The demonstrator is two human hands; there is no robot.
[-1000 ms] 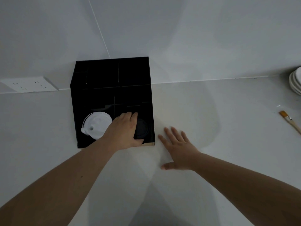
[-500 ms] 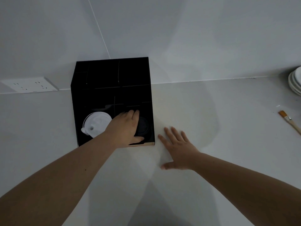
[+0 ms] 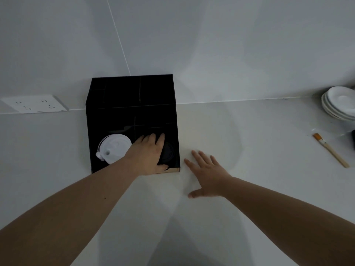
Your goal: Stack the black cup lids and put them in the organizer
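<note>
A black organizer [image 3: 130, 104] with several compartments stands against the wall. In its front right compartment sits a stack of black cup lids [image 3: 169, 153], mostly covered by my left hand [image 3: 148, 154], whose fingers and thumb wrap around the stack. White lids [image 3: 113, 148] fill the front left compartment. My right hand [image 3: 206, 174] lies flat on the counter just right of the organizer, fingers spread, holding nothing.
A wall socket [image 3: 36, 103] sits left of the organizer. A stack of white plates [image 3: 340, 104] stands at the far right, with a small wooden-handled brush [image 3: 330, 150] in front of it on the white counter [image 3: 249, 143].
My left hand has stayed on the black lids in the front right compartment, shifting only slightly. The right hand has not moved.
</note>
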